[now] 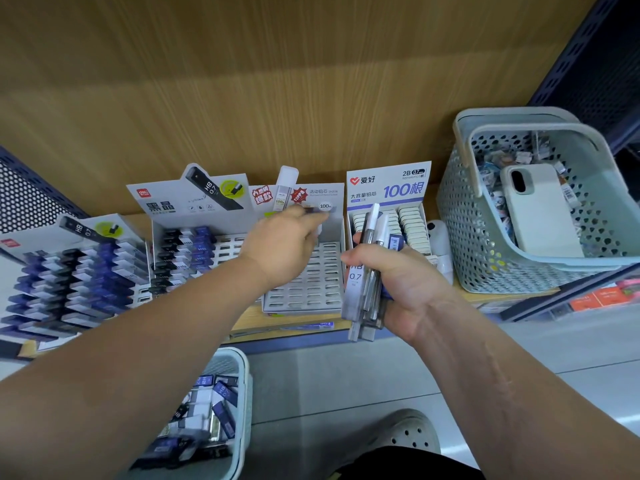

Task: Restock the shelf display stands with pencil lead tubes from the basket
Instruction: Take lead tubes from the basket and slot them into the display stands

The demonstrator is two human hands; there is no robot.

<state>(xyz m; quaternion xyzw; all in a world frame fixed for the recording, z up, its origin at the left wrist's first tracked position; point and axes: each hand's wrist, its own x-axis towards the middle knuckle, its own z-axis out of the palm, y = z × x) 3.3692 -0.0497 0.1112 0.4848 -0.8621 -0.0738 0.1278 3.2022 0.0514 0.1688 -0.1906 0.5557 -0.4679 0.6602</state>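
My right hand (401, 282) grips a bundle of pencil lead tubes (367, 271), grey with white caps, marked HB 0.7. My left hand (284, 247) reaches over the grey slotted display stand (311, 289) and pinches a white-capped tube (320, 228) at the stand's back rows. Most slots of that stand show no tubes. A pale green basket (239, 379) on the floor at lower left holds several blue and black lead tubes (204, 410).
Two stands at left (86, 271) (187, 251) hold blue and black tubes. A white "100" stand (391, 216) sits right of centre. A second perforated basket (485, 237) on the shelf holds a phone (540, 209) and small items. My shoe (412, 434) is on the floor.
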